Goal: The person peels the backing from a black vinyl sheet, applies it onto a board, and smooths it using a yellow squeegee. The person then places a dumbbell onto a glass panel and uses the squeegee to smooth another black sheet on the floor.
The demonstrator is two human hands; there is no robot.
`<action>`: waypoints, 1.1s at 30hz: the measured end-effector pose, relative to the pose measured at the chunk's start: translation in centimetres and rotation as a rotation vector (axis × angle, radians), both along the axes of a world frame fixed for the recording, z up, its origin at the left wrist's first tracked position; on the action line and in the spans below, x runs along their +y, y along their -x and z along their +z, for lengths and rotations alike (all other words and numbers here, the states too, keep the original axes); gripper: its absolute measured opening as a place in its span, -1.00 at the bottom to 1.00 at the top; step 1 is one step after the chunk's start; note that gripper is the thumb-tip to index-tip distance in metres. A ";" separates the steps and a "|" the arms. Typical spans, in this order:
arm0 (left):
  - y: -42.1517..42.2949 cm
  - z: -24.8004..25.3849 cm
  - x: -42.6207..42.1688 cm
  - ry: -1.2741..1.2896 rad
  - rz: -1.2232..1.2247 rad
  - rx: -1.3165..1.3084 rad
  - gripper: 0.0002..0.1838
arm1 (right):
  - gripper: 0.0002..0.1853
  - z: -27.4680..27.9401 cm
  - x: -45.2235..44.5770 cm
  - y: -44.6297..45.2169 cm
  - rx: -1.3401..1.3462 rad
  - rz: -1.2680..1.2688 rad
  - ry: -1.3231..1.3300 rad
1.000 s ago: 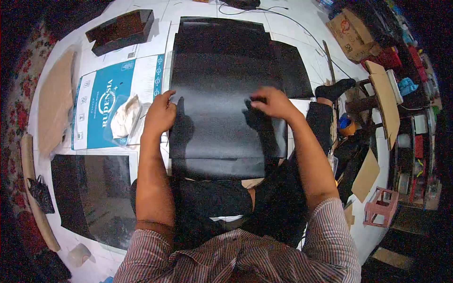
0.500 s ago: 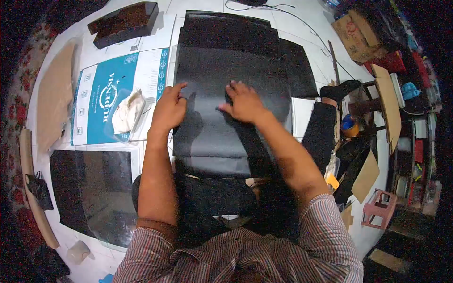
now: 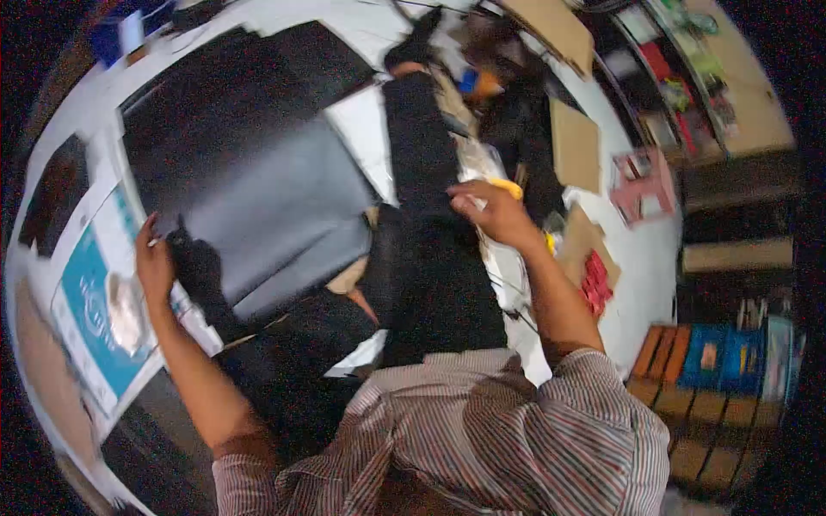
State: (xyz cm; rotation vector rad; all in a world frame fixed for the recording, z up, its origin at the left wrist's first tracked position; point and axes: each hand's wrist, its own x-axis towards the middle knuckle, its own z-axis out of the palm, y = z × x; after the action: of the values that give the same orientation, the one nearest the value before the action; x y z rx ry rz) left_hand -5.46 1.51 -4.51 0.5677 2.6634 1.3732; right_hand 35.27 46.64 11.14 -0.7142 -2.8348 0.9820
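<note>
A large black sheet (image 3: 267, 198) lies in front of me, its near part shiny and slightly creased. My left hand (image 3: 156, 262) is at the sheet's left edge, fingers partly bent and a little apart, with nothing visible held. My right hand (image 3: 492, 211) is over my outstretched leg, away from the sheet. Its fingers are curled and blurred, so whether they hold something is unclear. Right behind that hand shows a yellow item (image 3: 509, 186), too smeared to name.
A blue and white printed board (image 3: 90, 297) with a whitish bundle (image 3: 126, 314) lies at left. On the right are a pink stool (image 3: 644, 185), cardboard (image 3: 576, 146), a red item (image 3: 595, 284) and shelves (image 3: 658, 69). Blue and orange boxes (image 3: 714, 357) stand lower right.
The view has swung to the right. My right hand has left the black sheet and moved right, over my leg. My left hand remains near the sheet's left edge.
</note>
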 end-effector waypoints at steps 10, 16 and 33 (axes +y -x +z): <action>-1.5 0.4 2.1 -0.057 -0.066 0.230 -0.50 | -0.69 -3.2 15.6 -25.7 -0.322 -0.660 -0.404; -1.9 -2.5 0.0 -0.106 -0.063 0.215 -0.48 | -0.62 -10.0 16.3 -26.4 -0.642 -0.431 -0.417; -4.1 -2.9 0.5 -0.109 0.015 0.285 -0.46 | 0.25 -13.6 20.4 -25.5 -0.910 -0.277 -0.405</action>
State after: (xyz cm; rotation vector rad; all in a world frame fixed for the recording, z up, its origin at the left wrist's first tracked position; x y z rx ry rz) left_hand -1.32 1.97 -7.39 0.8146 2.8242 1.5565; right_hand 60.82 67.03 -2.46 -1.7727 -3.2760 -0.0213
